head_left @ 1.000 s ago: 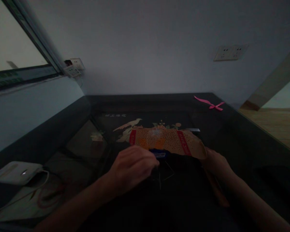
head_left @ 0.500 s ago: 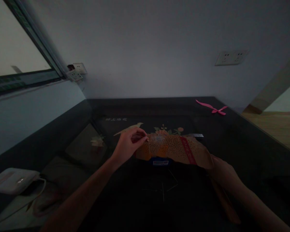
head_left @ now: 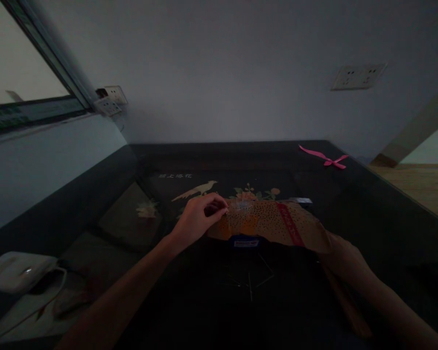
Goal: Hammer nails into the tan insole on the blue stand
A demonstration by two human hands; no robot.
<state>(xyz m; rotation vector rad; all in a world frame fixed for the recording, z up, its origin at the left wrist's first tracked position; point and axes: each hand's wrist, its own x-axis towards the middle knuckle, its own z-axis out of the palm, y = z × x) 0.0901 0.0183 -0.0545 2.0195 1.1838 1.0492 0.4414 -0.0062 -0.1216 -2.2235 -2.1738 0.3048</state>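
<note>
A sheet of brown paper (head_left: 268,223) with dark dots and a dark red band lies bent across a blue box (head_left: 246,241), whose front peeks out below the paper. A shiny clear patch (head_left: 243,206), perhaps tape, shows on the paper's left part. My left hand (head_left: 202,214) pinches at the paper's upper left edge, thumb against forefinger. At the paper's right end is my right hand (head_left: 341,253), gripping that end; most of its fingers are hidden by the paper.
Behind the paper lies a flat silvery piece (head_left: 301,200). A pink ribbon bow (head_left: 332,162) rests at the far right. Thin pale sticks (head_left: 250,284) lie in front. A brown strip (head_left: 350,306) is beside my right forearm. A white device (head_left: 20,271) with a cable stands left.
The view has shifted slightly. My hands and the paper appear a little further right in the picture; both hands keep their places at the paper's two ends.
</note>
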